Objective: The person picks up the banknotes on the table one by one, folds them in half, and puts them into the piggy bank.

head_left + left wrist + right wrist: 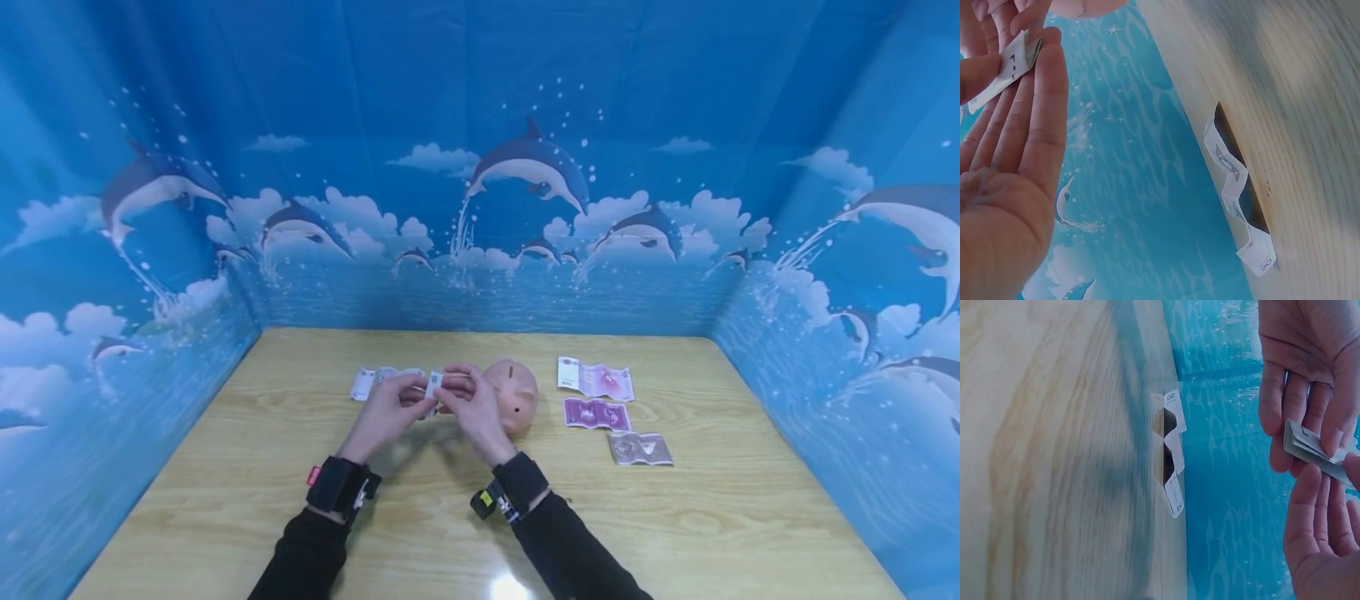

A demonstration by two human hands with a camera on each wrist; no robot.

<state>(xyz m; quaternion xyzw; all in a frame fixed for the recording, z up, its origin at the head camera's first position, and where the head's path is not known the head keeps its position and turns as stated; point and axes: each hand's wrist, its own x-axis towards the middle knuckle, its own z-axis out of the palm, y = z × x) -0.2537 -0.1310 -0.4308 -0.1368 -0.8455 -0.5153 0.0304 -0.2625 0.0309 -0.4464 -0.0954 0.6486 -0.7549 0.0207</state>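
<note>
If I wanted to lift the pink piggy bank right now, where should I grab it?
Probably cup the pink piggy bank by its rounded body, from the right: that side bulges uncovered, while the right hand overlaps its left edge in the head view.

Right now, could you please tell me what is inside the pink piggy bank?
In the head view, the pink piggy bank shows only a narrow slot on its upper side. Its body covers the inside, so I cannot tell whether it holds anything.

Blue fabric walls (pixel 480 310) printed with leaping dolphins (pixel 531 162) and white clouds (pixel 437 158) are bordering three sides of a pale wood-grained table (pixel 720 525) before me; white glare (pixel 508 587) is shining off it.
</note>
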